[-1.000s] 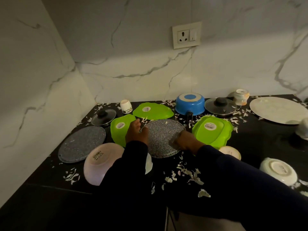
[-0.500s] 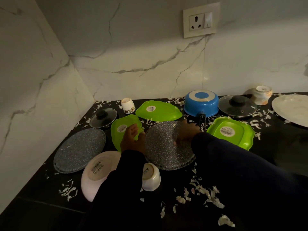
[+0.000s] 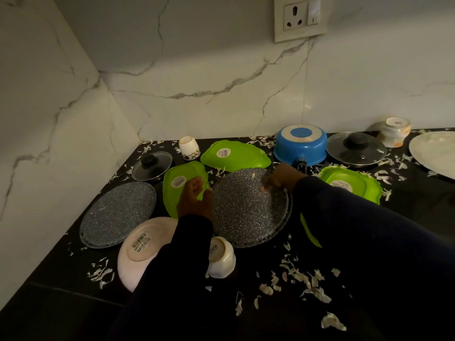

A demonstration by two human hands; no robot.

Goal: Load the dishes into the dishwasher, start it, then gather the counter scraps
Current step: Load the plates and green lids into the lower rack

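Head view: dim light over a black counter (image 3: 246, 316) littered with pale scraps (image 3: 302, 281). Both sleeves reach in from below and hide much of the counter's front. The left hand (image 3: 194, 198) hangs over the near edge of a green plate (image 3: 182, 179), fingers loosely curled; whether they touch or hold anything cannot be told. The right hand (image 3: 278, 177) is blurred at the far right edge of the speckled pan (image 3: 248, 207), fingertips down on its surface; how the fingers stand cannot be told. The pan lies face down in the middle, just behind a white cup (image 3: 220, 257) and beside a pink bowl (image 3: 142, 249), both upturned and partly covered by the left sleeve. A speckled plate (image 3: 118, 215) lies to the left. Behind stand a small lid (image 3: 151, 164), a painted cup (image 3: 189, 147), a second green plate (image 3: 235, 156), a blue pot (image 3: 300, 145) with its handle mostly hidden, and a glass lid (image 3: 357, 148). A third green plate (image 3: 349, 182) is partly covered by the right sleeve. A white plate (image 3: 435, 153) is cut off at the right edge.
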